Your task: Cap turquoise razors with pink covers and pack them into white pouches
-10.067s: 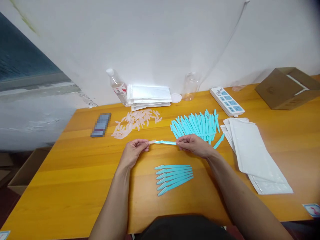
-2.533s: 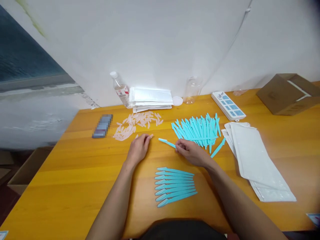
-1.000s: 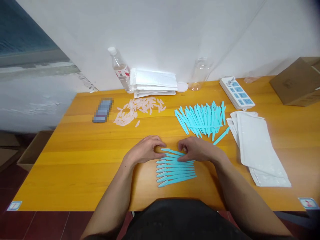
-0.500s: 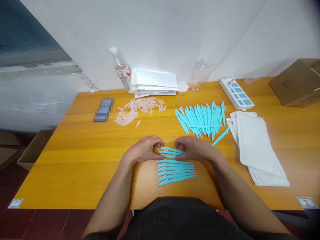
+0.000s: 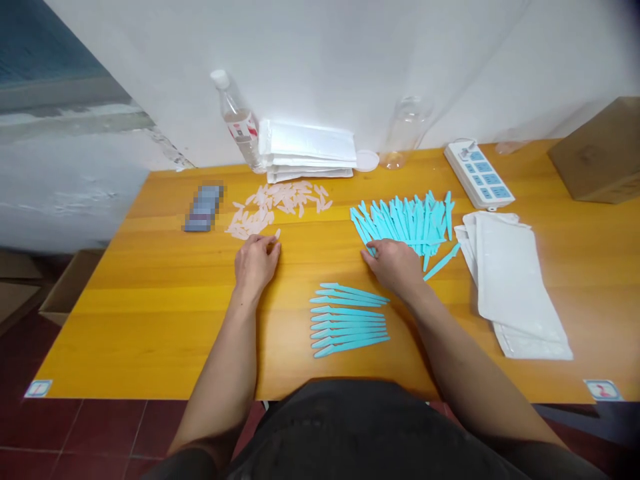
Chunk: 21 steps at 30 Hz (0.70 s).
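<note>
My left hand reaches toward a loose pale pink cap at the near edge of the pink cap pile; its fingertips pinch at that cap. My right hand rests at the near left corner of the turquoise razor pile, fingers curled on one razor there. A neat row of several capped turquoise razors lies on the table between my forearms.
The wooden table also carries white pouches at right, a power strip, a cardboard box, a water bottle, stacked white packs, a clear jar and a dark phone-like object.
Both hands left the row of finished razors. The left went up-left to the pink caps, the right went up-right to the razor pile. The row holds one more razor than 2.5 s ago.
</note>
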{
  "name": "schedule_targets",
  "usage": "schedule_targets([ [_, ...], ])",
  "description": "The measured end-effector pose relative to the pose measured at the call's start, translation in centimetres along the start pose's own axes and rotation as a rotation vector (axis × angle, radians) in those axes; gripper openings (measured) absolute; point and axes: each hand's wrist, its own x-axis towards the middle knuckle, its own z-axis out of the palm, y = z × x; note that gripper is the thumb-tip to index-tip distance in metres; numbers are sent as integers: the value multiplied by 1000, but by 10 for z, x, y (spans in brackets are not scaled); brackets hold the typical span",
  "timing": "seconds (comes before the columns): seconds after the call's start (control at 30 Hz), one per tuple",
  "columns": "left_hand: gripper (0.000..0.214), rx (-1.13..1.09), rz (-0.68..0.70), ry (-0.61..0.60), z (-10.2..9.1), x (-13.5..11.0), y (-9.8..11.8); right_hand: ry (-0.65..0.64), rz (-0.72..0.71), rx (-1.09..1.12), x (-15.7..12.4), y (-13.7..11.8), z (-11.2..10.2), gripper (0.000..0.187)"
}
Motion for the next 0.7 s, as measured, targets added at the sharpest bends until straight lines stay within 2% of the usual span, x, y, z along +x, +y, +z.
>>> schedule_targets([
  [0.5,27,-96,91,-45,-2,-5,18,55,40,10,4,-6,2,34],
  [0.7,22,-186,148,-130,2,-3,16,19,36,-40,10,-8,3,34],
])
